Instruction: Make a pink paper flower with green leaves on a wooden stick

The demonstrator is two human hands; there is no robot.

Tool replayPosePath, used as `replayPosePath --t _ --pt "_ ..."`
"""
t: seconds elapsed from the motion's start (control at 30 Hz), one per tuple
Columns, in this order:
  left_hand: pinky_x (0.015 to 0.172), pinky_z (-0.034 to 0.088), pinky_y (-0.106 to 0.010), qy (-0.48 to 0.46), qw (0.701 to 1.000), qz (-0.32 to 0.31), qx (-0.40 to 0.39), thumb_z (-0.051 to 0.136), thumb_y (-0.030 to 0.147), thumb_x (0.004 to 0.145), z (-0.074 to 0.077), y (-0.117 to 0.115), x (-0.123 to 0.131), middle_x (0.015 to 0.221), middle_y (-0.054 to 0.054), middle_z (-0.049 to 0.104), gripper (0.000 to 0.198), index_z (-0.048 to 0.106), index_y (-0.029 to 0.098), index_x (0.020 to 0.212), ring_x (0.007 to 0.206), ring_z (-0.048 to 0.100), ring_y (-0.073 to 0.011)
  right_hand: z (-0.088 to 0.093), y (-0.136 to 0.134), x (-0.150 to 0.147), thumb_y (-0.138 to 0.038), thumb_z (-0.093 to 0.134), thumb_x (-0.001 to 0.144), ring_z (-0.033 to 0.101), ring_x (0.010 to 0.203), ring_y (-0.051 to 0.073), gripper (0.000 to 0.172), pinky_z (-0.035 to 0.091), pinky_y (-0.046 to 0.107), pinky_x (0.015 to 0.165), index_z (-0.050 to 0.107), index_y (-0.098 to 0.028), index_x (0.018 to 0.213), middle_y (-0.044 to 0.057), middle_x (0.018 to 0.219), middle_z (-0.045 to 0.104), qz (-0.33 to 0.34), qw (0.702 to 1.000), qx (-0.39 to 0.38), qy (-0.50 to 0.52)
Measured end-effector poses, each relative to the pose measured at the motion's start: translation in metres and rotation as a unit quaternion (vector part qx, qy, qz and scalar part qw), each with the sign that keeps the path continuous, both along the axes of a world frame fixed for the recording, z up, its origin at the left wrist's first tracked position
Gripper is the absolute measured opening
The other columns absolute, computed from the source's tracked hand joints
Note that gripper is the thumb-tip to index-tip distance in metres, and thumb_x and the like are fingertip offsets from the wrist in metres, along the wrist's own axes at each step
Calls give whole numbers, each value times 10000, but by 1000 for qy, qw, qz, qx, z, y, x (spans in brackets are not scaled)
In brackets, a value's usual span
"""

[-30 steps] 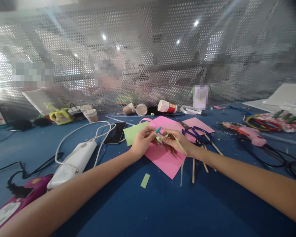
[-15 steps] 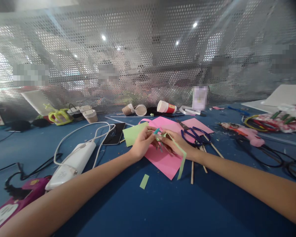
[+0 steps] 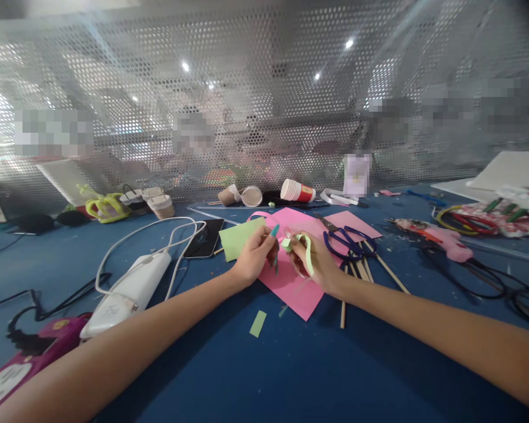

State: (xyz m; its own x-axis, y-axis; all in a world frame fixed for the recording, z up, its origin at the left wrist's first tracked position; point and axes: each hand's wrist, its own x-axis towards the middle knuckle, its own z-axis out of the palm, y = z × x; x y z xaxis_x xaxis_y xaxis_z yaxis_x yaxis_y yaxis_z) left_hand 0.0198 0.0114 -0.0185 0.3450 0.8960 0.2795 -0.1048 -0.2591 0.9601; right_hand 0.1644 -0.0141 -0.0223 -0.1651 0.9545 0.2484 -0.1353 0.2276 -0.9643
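Folding the green strip (image 3: 308, 254): this looks like the step in hand; short, even turns with edges lined up should give the neatest result.
Right hand (image 3: 320, 264): gripping the strip at its folded end (image 3: 286, 242); a firm, light pinch would stop the layers springing apart without crushing them.
Left hand (image 3: 251, 258): fingers curled, just beside the folded end and apart from it; whether anything is tucked inside cannot be told. It seems best placed to press each crease flat.
Loose tail: curving over the right hand's fingers; it would be best kept untwisted, so that each turn starts square.
Pink paper (image 3: 300, 294): lying under both hands, good as a backdrop for checking green edges.
Green sheet (image 3: 238, 239): partly behind the left hand, clear of the folding.
Scissors (image 3: 344, 241): just beyond the right hand, better left there until wanted.
Sticks (image 3: 343, 308): beside the right wrist; a sweeping elbow could scatter them.
Green scrap (image 3: 258, 324): on the surface (image 3: 203, 376), nearer the body than the left hand.
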Motion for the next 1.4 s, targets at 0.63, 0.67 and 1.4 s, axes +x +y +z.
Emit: replayPosePath --t 0.63,0.67,1.4 --pt "339 346 -183 88 995 -37 9 548 591 785 1 -3 1 453 55 483 442 448 177 668 332 441 -66 -14 11 6 -515 576 817 426 344 68 365 317 182 297 490 -193 669 -43 491 496 -17 999 37 20" --pt "338 342 -182 89 995 -32 12 539 588 793 1 -3 1 455 56 477 437 449 176 675 334 436 -66 -13 11 6 -502 580 818 422 340 66 359 309 181 294 491 -192 662 -46 484 491 -16 999 39 18" --pt "519 442 -231 451 774 179 406 438 326 927 -4 -17 1 958 -76 630 197 407 172 1046 686 645 -154 2 2 6 -429 695 689 273 389 41 345 167 192 373 436 -202 670 -86 510 361 45 988 -74 129"
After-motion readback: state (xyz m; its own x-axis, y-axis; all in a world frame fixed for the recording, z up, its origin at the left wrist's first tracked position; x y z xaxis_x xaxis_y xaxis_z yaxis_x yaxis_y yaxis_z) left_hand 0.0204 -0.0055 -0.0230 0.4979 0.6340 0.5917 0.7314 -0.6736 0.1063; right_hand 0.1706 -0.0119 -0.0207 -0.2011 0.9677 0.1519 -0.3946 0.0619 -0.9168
